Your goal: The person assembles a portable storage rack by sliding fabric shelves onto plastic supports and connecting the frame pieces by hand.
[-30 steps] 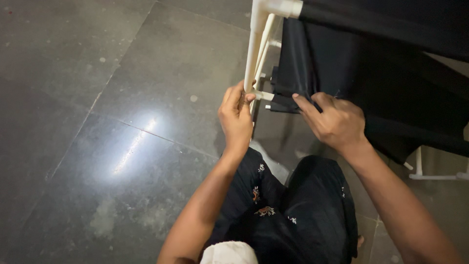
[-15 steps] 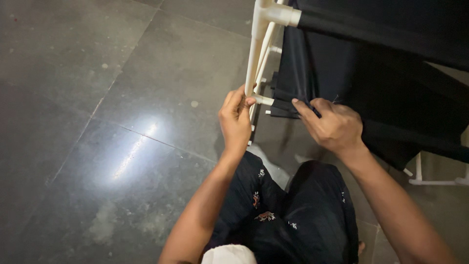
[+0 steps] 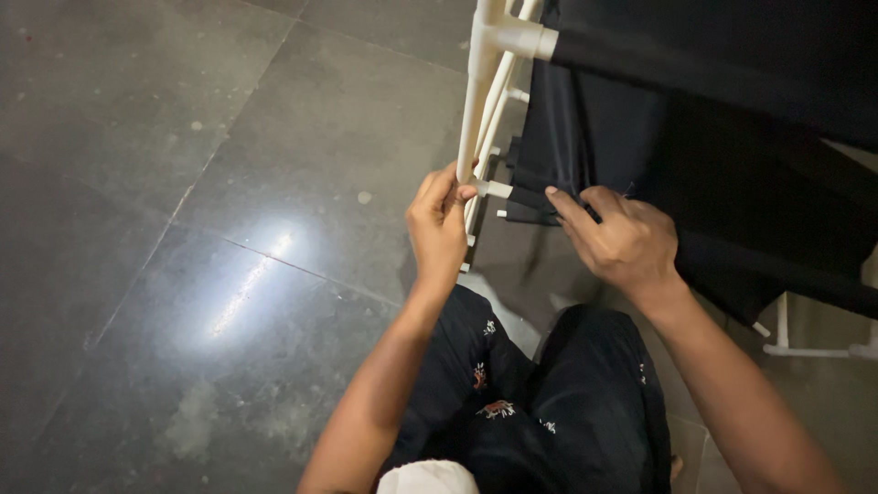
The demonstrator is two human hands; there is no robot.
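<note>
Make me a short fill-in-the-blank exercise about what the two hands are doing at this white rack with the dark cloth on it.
1. The left hand grips a ____ plastic tube of the rack.
2. The right hand presses on the ____ cloth hanging over the rack.
3. The rack stands on a grey ____ floor that reflects a light.
4. The person's trousers are dark with small ____ motifs.

Missing words: white; black; tiled; embroidered
</note>
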